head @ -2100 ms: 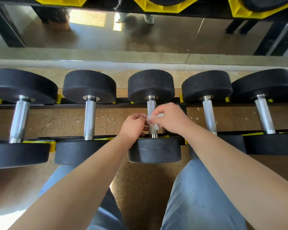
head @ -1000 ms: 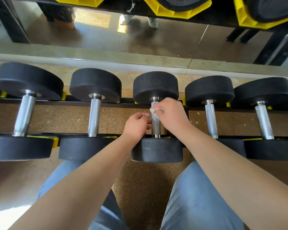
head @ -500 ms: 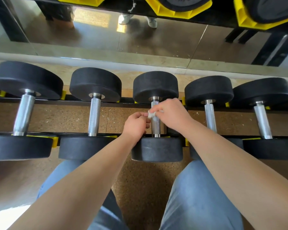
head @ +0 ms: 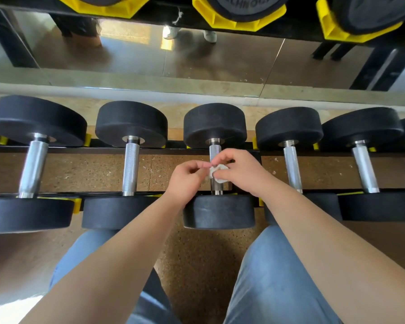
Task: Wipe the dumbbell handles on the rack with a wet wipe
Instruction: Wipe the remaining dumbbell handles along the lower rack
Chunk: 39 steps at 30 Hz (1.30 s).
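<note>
Two hands: left hand (head: 185,181) and right hand (head: 241,174) pinch wet wipe (head: 216,175) | dumbbell handle (head: 215,150) axis runs near-to-far

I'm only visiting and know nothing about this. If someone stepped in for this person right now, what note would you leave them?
Right hand: grips the crumpled white wet wipe at the middle dumbbell's knurled steel handle. I cannot tell whether the wipe touches the handle.
Left hand: fingertips pinch the wipe's left edge.
Done: nothing shows which handles are already wiped.
Left: finish the middle handle, then check the other steel handles along the black rack, two on either side.
</note>
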Motion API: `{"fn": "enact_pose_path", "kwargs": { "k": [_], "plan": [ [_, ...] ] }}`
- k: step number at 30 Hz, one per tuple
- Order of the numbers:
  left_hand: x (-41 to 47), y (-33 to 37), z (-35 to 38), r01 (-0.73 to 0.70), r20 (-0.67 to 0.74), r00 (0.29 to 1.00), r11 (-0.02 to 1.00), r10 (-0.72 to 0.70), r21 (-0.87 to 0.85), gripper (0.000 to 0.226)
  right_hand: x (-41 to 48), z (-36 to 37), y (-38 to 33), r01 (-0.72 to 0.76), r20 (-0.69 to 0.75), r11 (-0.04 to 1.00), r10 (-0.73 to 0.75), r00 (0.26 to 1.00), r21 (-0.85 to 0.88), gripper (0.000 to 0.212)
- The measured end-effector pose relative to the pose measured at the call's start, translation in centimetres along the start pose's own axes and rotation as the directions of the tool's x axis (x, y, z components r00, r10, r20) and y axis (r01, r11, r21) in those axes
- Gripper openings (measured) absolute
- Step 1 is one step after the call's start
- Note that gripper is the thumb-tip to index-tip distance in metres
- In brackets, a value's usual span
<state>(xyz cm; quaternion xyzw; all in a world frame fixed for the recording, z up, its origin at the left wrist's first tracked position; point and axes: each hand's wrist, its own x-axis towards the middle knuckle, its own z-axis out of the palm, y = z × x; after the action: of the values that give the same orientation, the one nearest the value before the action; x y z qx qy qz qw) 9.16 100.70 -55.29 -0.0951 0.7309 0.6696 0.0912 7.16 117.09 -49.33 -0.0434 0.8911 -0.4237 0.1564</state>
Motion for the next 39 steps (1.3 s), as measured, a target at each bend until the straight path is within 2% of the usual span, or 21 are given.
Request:
{"fn": "enact_pose_path", "kwargs": {
  "k": [4, 10, 15, 19, 22, 24, 25, 27, 31, 33, 35, 36, 37, 39],
  "plan": [
    [0.0, 0.2, -0.1, -0.135, 0.021, 0.991, 0.991, 0.135, -0.012, 0.014, 0.0, 0.9, 0.2, -0.062, -0.162, 0.958, 0.111, 0.981, 0.279, 0.026],
    [0.7, 1.3, -0.5, -0.153, 0.026, 0.988, 0.988, 0.153, -0.01, 0.007, -0.3, 1.5, 0.4, -0.125, -0.147, 0.898, 0.203, 0.968, 0.421, 0.019],
    [2.9, 2.3, 0.2, -0.067, -0.176, 0.982, 0.997, 0.073, 0.043, 0.009, -0.2, 2.2, 0.7, -0.073, -0.296, 0.959, 0.156, 0.942, 0.274, 0.027],
    [1.8, 1.6, 0.7, 0.084, -0.036, 0.996, 0.995, -0.082, 0.059, 0.01, 0.0, 2.1, 1.2, -0.126, -0.335, 0.952, 0.22, 0.916, 0.28, 0.023],
    [0.2, 1.3, 0.0, 0.111, 0.105, 0.984, 0.956, -0.145, 0.273, 0.02, 0.2, 2.2, 1.0, -0.136, -0.285, 0.97, 0.19, 0.94, 0.2, 0.025],
    [0.4, 1.6, -0.3, 0.109, 0.123, 0.979, 0.921, -0.166, 0.374, 0.02, 0.3, 2.4, 1.0, -0.124, -0.283, 0.982, 0.16, 0.946, 0.14, 0.024],
    [0.8, 1.8, -0.2, 0.114, 0.112, 0.981, 0.931, -0.162, 0.347, 0.019, 0.3, 2.4, 1.0, -0.121, -0.291, 0.984, 0.154, 0.944, 0.127, 0.023],
    [1.7, 2.4, 0.4, 0.13, 0.063, 0.988, 0.975, -0.143, 0.178, 0.017, 0.2, 2.3, 0.9, -0.119, -0.312, 0.984, 0.156, 0.937, 0.134, 0.023],
    [4.4, 3.4, 1.7, 0.124, -0.144, 0.98, 0.988, -0.137, -0.097, 0.009, -0.2, 2.0, 1.0, -0.137, -0.333, 0.97, 0.199, 0.922, 0.201, 0.024],
    [4.8, 3.4, 1.5, 0.166, -0.111, 0.977, 0.978, -0.18, -0.124, 0.011, -0.2, 2.0, 1.1, -0.14, -0.353, 0.963, 0.216, 0.91, 0.229, 0.024],
    [4.0, 3.2, 0.3, 0.257, 0.055, 0.966, 0.963, -0.253, -0.078, 0.023, -0.1, 2.0, 1.2, -0.144, -0.355, 0.956, 0.231, 0.906, 0.254, 0.024],
    [3.3, 2.8, -0.4, 0.313, 0.147, 0.939, 0.95, -0.312, 0.014, 0.029, -0.1, 2.0, 1.2, -0.148, -0.348, 0.955, 0.234, 0.908, 0.256, 0.024],
    [2.6, 2.5, -1.0, 0.333, 0.216, 0.905, 0.927, -0.366, 0.175, 0.03, 0.0, 2.0, 1.1, -0.154, -0.338, 0.955, 0.237, 0.911, 0.255, 0.025],
    [1.7, 1.9, -1.7, 0.236, 0.227, 0.892, 0.832, -0.391, 0.502, 0.019, 0.3, 2.0, 1.1, -0.164, -0.316, 0.956, 0.238, 0.918, 0.245, 0.025]
  ]
}}
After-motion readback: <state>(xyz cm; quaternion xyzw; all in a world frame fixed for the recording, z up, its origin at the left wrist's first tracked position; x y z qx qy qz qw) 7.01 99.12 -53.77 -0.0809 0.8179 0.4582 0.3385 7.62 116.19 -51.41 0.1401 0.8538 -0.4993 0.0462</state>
